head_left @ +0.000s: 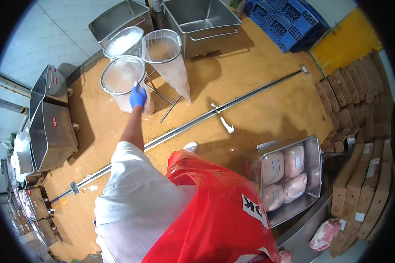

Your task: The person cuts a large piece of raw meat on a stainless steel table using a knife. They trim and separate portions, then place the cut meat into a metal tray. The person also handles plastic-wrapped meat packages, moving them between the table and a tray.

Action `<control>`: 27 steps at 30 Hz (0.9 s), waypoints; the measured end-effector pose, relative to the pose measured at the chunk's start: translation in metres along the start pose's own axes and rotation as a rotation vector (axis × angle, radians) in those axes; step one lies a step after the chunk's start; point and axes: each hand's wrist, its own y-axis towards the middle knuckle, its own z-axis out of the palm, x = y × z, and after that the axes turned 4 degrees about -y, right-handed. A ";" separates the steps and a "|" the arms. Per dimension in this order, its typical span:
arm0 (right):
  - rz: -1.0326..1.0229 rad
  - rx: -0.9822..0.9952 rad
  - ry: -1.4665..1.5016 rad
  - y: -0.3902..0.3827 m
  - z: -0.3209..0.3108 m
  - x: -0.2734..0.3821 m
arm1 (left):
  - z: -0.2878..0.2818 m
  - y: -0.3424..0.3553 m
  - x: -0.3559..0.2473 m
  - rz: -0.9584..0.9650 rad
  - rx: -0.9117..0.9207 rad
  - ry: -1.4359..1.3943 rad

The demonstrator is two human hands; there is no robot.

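Note:
My left hand [138, 96], in a blue glove, reaches forward at the end of my outstretched arm. Its fingers look closed at the near right edge of a round metal hoop [104, 89], where a small whitish bit shows at the fingertips. What they grip is too small to tell. From this hoop hangs a clear plastic bag [123, 74] with pale contents. Beside it, a second hooped bag [173, 65] tapers toward the floor, and a third hooped container [123, 41] behind holds something white. My right hand is out of sight.
At right, a metal tub [318, 175] holds several wrapped pieces of meat [272, 168] near stacked brown cartons [360, 188]. Steel carts [59, 136] stand left; a large steel bin [202, 26] and blue pallets [285, 22] are behind. A drain channel [180, 128] crosses the floor.

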 end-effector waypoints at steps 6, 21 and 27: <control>-0.018 -0.012 -0.060 -0.006 -0.015 0.084 | -0.041 0.144 0.067 0.066 0.435 0.161; -0.063 0.018 0.000 -0.029 0.021 0.191 | 0.017 0.130 0.090 0.128 0.318 0.606; 0.102 0.029 -0.025 -0.055 0.042 0.052 | 0.016 0.097 0.036 0.273 0.667 0.635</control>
